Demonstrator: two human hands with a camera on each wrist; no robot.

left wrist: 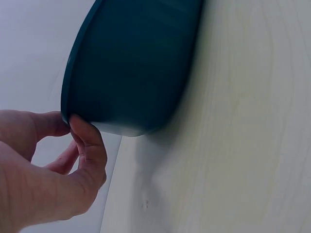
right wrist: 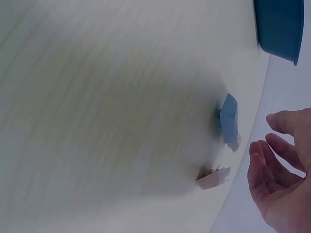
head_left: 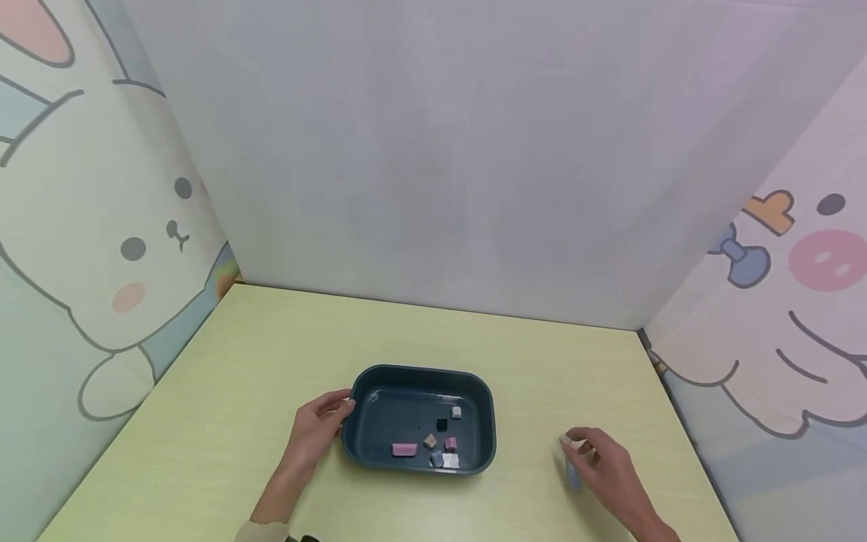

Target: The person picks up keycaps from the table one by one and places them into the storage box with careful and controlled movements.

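A dark teal tray point(head_left: 420, 369) sits on the pale yellow table and holds several small blocks, among them a pink one point(head_left: 404, 449) and a black one point(head_left: 442, 424). My left hand point(head_left: 342, 407) pinches the tray's left rim. The left wrist view shows thumb and forefinger point(left wrist: 90, 141) curled on the edge of the tray point(left wrist: 136, 63). My right hand point(head_left: 577, 441) hovers to the right of the tray, fingers relaxed and holding nothing. Just beside it on the table lie a blue block point(right wrist: 229, 119) and a pale pink block point(right wrist: 214, 178), apart from the right hand point(right wrist: 267, 141).
Cartoon-printed panels wall in the table point(head_left: 223, 391) on the left, back and right. The corner of the tray point(right wrist: 279, 24) shows at the top of the right wrist view. The blue block point(head_left: 573, 476) lies under my right fingers in the head view.
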